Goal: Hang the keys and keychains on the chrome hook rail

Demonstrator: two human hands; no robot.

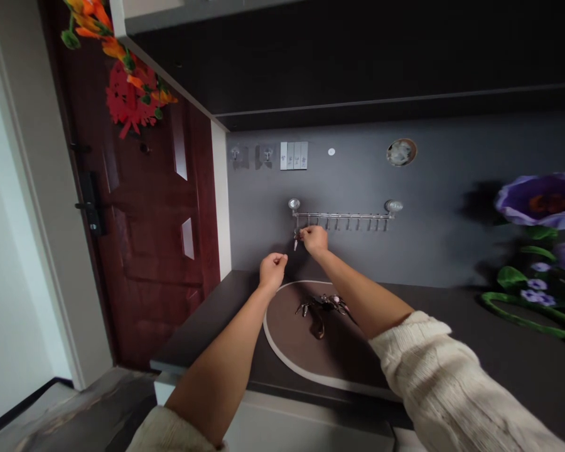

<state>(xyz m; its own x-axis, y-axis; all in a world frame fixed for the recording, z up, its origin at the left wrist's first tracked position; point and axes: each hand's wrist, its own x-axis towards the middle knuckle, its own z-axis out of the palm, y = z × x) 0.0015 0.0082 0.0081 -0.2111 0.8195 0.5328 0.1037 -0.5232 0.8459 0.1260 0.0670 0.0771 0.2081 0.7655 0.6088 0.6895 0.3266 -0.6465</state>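
A chrome hook rail (pixel 343 216) is fixed to the grey wall by two round mounts, with a row of small hooks hanging from it. At its left end, a small key on a ring (pixel 295 242) hangs below the first hook. My right hand (pixel 315 238) is closed in a pinch at that key's ring, just under the rail. Lower and to the left, my left hand (pixel 273 271) is closed, thumb and forefinger pressed together; I cannot make out anything between them. Several keys and a dark strap lie in a pile (pixel 327 306) on the round-edged brown mat (pixel 282 339) below.
A dark shelf (pixel 358 63) overhangs the counter (pixel 216 314). Left stands a red-brown door (pixel 155 251) with orange flowers (pixel 94 19) before it. Purple artificial flowers (pixel 546 201) are at the right. Switches (pixel 294 156), clear hooks (pixel 267 154) and a round hole (pixel 402 152) are on the wall.
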